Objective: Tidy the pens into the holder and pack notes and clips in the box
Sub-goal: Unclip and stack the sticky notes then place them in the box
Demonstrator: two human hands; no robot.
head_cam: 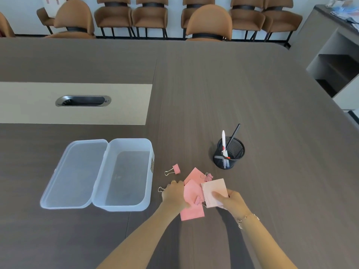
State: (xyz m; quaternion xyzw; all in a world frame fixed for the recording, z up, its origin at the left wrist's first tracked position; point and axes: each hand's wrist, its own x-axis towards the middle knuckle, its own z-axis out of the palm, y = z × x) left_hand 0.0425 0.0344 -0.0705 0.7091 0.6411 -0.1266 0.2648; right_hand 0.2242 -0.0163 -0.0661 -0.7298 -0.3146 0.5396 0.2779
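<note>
A clear plastic box (147,183) stands open on the table, its lid (75,171) folded out to the left. A black mesh holder (229,154) holds a white pen (223,140) and a black pen (234,134). Pink notes (192,208) lie between my hands. My right hand (231,200) grips a pale pink note pad (214,189) lifted at its edge. My left hand (174,195) rests on the left edge of the pink notes, over a binder clip (160,189). Pink binder clips lie at the left (173,169), by the notes (207,176) and on them (198,200).
A beige inset strip with a cable slot (83,101) runs across the left of the dark wooden table (252,90). Brown chairs (209,24) line the far edge. A shelf unit (334,61) stands at the right.
</note>
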